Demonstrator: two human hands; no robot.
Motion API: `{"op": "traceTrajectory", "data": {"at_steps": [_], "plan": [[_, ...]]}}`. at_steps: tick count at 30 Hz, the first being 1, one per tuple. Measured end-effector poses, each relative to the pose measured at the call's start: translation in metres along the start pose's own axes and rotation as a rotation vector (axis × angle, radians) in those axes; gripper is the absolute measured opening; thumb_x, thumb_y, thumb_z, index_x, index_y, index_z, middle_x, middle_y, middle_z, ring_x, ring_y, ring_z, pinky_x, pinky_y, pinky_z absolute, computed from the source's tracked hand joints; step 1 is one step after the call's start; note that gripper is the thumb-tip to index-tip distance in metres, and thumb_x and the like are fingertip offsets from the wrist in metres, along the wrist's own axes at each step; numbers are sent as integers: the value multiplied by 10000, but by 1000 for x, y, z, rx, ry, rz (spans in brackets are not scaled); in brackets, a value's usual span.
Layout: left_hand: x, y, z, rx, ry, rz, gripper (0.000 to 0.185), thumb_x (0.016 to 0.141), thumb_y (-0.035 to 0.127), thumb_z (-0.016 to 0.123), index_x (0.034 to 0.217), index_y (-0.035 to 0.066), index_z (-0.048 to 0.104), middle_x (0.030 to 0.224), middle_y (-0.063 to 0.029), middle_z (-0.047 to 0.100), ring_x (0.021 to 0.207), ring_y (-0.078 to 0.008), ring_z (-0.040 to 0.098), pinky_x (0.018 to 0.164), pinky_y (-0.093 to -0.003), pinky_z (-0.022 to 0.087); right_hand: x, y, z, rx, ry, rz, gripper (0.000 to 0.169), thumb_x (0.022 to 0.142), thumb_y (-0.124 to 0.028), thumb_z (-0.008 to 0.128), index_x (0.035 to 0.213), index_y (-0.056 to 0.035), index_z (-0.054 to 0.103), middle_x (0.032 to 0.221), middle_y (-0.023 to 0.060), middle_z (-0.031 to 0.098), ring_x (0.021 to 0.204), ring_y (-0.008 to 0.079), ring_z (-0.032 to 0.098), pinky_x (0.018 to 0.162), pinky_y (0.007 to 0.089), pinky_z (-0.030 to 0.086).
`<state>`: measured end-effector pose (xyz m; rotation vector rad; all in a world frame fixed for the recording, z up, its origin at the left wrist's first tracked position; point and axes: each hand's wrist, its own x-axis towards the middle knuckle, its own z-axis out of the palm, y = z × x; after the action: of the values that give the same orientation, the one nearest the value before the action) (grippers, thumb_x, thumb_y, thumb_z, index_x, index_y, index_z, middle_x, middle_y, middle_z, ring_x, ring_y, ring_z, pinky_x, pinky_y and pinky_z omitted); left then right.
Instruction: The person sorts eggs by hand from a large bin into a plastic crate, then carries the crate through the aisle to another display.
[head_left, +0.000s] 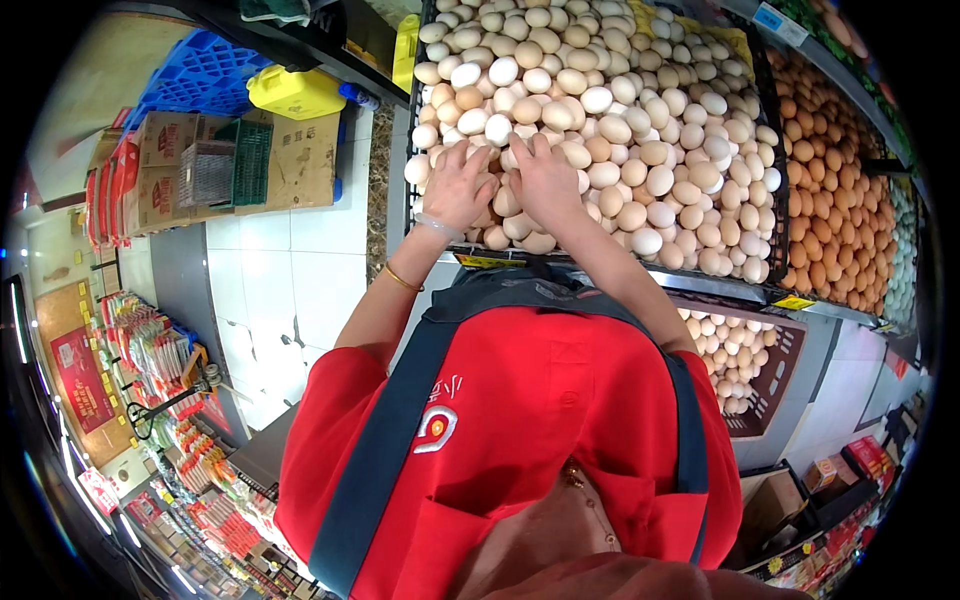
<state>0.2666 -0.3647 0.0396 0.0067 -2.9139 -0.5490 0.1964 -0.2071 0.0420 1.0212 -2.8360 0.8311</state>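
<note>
Pale cream and light-brown eggs (630, 172) lie heaped in a wide display bin with a black lattice edge. At the bin's near left part, my left hand (459, 184) rests palm down on the eggs, fingers spread; a pale bangle circles its wrist and a gold bracelet sits further up the forearm. Close beside it on the right, my right hand (546, 180) lies on the same heap, with its fingers apart and pointing away from me. Several eggs show between and around the two hands. Whether either palm covers a gripped egg cannot be seen.
Darker brown eggs (832, 195) fill the neighbouring bin on the right. Below the display's metal front edge, a brown plastic crate (784, 375) holds more eggs. On the left stand cardboard boxes (304, 161), a green plastic basket (251, 163), a yellow jerrycan (295, 91) and a blue plastic pallet (196, 79).
</note>
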Motion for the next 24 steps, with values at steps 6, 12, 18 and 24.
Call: {"op": "traceTrajectory", "data": {"at_steps": [6,12,18,24], "plan": [[-7,-10,-11,158,27,-47,621,754,468,655,1278,170,507,1323,-181,420,1238,-361,374,1009,-514,272,-2,-5,9,-28,87,-17,405,708,-103,655,1093,-88,533,970,133,511,878,327,548,649,395,524],[-7,-43,-10,-68,-61,-9,673,744,490,674,1311,183,482,1354,-190,386,1229,-373,391,1003,-472,319,-4,3,9,114,29,-8,424,734,-93,655,1130,-83,503,1048,158,490,940,323,547,724,378,504],[-2,-46,-14,-74,-105,221,709,699,421,718,1323,196,467,1378,-161,355,1232,-362,382,1012,-485,323,3,32,-4,887,-40,294,413,787,-109,644,1166,-103,481,1151,108,494,993,222,540,809,322,470],[15,-48,-24,2,-261,411,688,690,401,714,1318,238,485,1375,-152,375,1200,-339,422,997,-472,328,33,69,-29,1377,-120,559,299,810,-135,614,1100,-109,546,1017,45,563,991,179,508,831,331,441]]}}
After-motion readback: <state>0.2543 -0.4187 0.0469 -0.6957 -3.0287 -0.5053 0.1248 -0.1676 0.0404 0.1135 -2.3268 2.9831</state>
